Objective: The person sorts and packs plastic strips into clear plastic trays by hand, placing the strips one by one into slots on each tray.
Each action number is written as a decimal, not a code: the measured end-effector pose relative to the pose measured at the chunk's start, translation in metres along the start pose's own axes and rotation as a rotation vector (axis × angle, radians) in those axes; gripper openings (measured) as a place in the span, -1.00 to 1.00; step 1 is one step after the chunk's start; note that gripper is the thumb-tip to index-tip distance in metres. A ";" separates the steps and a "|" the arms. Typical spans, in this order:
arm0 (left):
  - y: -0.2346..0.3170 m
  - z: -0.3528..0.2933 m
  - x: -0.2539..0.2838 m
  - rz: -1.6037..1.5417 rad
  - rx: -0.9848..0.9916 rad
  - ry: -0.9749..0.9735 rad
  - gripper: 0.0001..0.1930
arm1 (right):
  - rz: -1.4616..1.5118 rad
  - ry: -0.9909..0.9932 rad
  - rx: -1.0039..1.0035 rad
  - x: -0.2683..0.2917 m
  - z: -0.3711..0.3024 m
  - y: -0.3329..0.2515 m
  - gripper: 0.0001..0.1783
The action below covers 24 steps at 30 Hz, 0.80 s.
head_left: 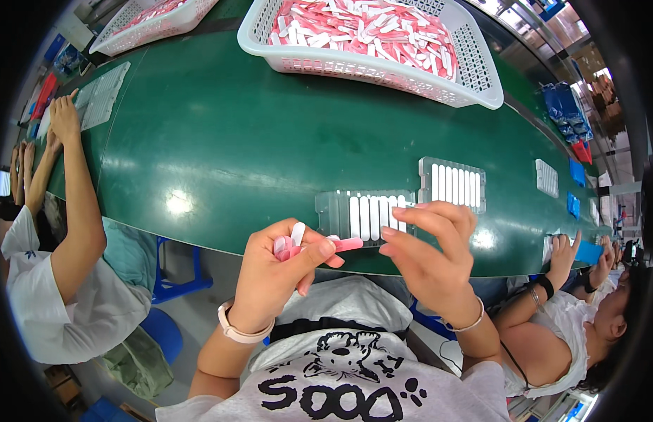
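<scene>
My left hand (279, 264) is closed around several small pink-and-white plastic sticks (288, 246). One pink stick (349, 244) pokes out past the thumb, toward my other hand. My right hand (435, 246) hovers over the near edge of a clear plastic tray (328, 205), its thumb and fingers apart with nothing seen between them. White sticks (369, 216) lie side by side in that tray, and its left end holds none. The fingers of my right hand hide part of the tray's right side.
A second clear tray (425, 167) filled with white sticks sits just behind on the green table (221, 126). A white basket (383, 74) heaped with pink-and-white pieces stands at the back. Co-workers' arms (84, 183) reach in at left, and another person (551, 316) sits close at right.
</scene>
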<state>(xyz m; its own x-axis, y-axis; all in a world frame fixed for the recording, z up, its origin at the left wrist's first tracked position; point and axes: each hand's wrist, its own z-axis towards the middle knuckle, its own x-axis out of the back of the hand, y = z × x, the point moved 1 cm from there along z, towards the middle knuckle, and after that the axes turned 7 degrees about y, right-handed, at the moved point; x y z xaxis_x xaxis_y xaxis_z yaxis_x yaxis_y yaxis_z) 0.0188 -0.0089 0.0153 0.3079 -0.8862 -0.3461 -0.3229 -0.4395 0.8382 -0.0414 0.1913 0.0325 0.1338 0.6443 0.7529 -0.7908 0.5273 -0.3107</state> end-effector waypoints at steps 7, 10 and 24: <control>-0.003 -0.004 0.008 0.010 0.028 -0.060 -0.83 | 0.344 0.025 0.217 -0.015 0.027 0.000 -0.73; 0.002 -0.004 0.006 -0.141 0.112 -0.121 -0.81 | 0.384 0.064 0.230 -0.014 0.034 0.001 -0.80; 0.006 0.000 0.012 0.078 -0.090 0.092 -0.83 | 0.393 -0.585 -0.071 -0.029 0.067 0.033 -0.92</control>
<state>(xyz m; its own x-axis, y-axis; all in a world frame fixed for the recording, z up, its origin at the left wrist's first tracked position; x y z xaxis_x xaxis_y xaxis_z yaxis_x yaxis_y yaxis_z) 0.0203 -0.0222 0.0159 0.3674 -0.8980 -0.2420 -0.2683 -0.3515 0.8969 -0.1113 0.1526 0.0392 -0.5123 0.4014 0.7592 -0.6709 0.3648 -0.6456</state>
